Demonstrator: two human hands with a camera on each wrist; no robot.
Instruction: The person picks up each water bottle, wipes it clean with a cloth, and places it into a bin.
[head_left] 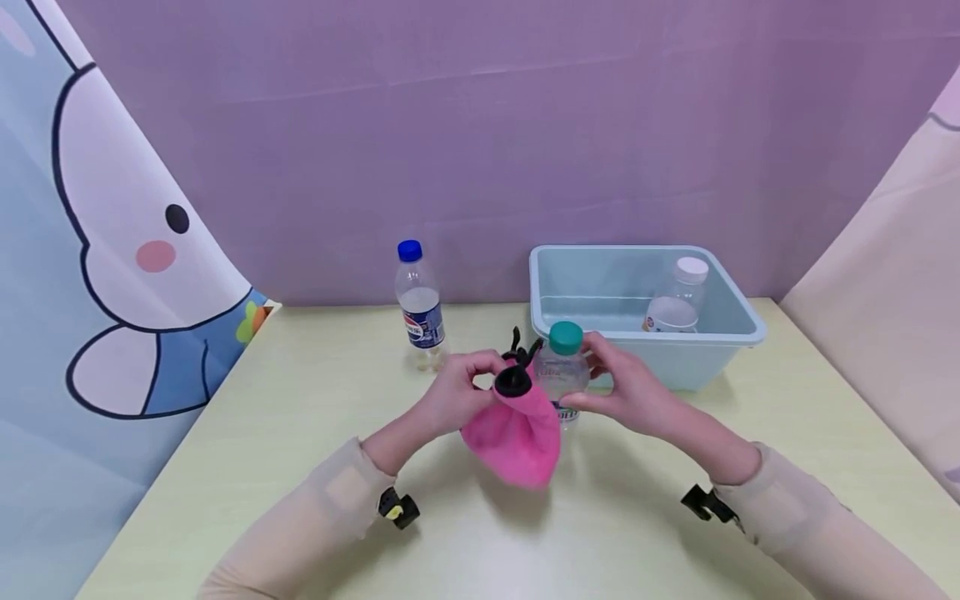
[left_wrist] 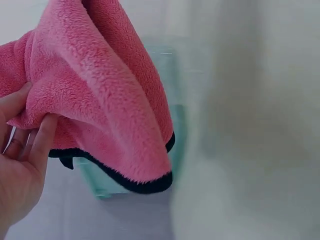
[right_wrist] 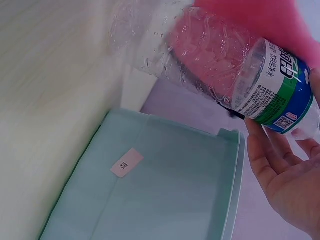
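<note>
A pink fleecy towel with black edging point(head_left: 517, 446) hangs from my left hand point(head_left: 459, 392), pinched between thumb and fingers. Seen from the left wrist, the towel point(left_wrist: 100, 100) drapes in folds, its dark border at the lower end. My right hand point(head_left: 626, 387) holds a clear plastic bottle point(head_left: 558, 375) upright by its upper part, just below the green cap point(head_left: 566, 337). A blue, green and white label point(right_wrist: 280, 85) wraps the bottle, and water droplets dot its wall. The towel overlaps the bottle's left side in the head view.
Behind my right hand stands a light blue bin point(head_left: 585, 283) with a white-capped clear bottle point(head_left: 675, 300) inside. A blue-capped Pepsi bottle point(head_left: 422, 312) stands upright at the back of the pale table point(head_left: 315, 417). A purple curtain point(head_left: 450, 150) hangs behind.
</note>
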